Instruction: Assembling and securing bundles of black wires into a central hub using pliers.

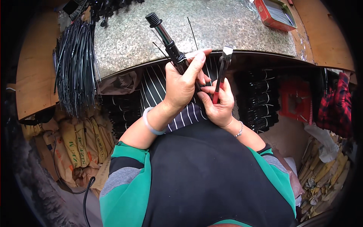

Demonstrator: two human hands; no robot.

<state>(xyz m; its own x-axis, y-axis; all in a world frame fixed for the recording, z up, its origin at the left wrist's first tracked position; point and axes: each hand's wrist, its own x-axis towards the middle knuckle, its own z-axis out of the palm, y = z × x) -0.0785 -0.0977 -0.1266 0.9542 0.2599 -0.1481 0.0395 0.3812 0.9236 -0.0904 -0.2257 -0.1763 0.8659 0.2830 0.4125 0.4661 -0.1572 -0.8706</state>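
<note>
My left hand (183,81) is wrapped round a rod (165,34) with a ribbed black knob, a chrome section and a black lower body, much like a folded umbrella frame. It tilts up to the left, and thin black stems (193,33) stick out beside it. The left thumb and forefinger come together near a thin pale strand. Close by on the right, my right hand (220,104) is closed round red-handled pliers (226,60), their wide metal head pointing up. Its fingertips meet near the rod's lower end, which my hands partly hide.
A speckled worktop (242,34) curves ahead. A bundle of thin black strips (77,66) hangs over its left edge; a red tin (275,15) stands far right. Below are dark bundles (259,100), a red crate (295,100), brown paper packages (75,143) and a black cable (87,196).
</note>
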